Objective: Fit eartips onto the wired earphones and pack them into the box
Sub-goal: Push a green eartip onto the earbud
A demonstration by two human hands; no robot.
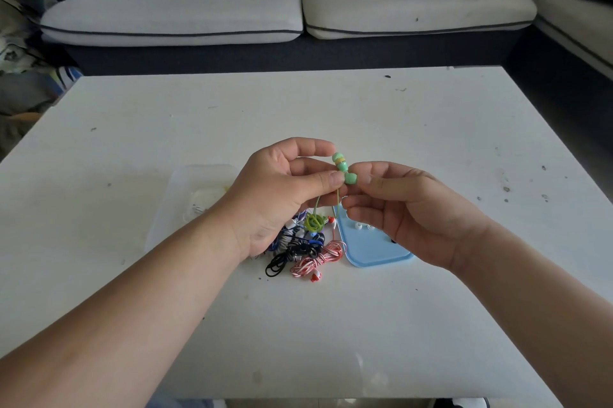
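The green earphones (pixel 341 164) sit up in the air between the two hands, both buds stacked close together. The left hand (pixel 282 188) pinches them at the stems with thumb and forefinger. The right hand (pixel 408 208) closes its fingertips on the green eartip (pixel 350 178) of the lower bud.

These look very light. The buds are small hard shells, while the eartip is probably soft and squashy, so it is likely to fold or slip rather than seat if pushed from one side. The hard body just behind the tip seems the best place to hold, with the tip pressed on squarely.

The thin cable hangs limp below the left hand down to a knotted green coil (pixel 313 221), so it may swing or snag. Under the hands lies a pile of other earphones (pixel 305 248). Below the right hand, a blue lid (pixel 368 251) carries loose white eartips (pixel 358 226). A clear box (pixel 185 195) rests on the desk (pixel 331 324), beyond the left wrist
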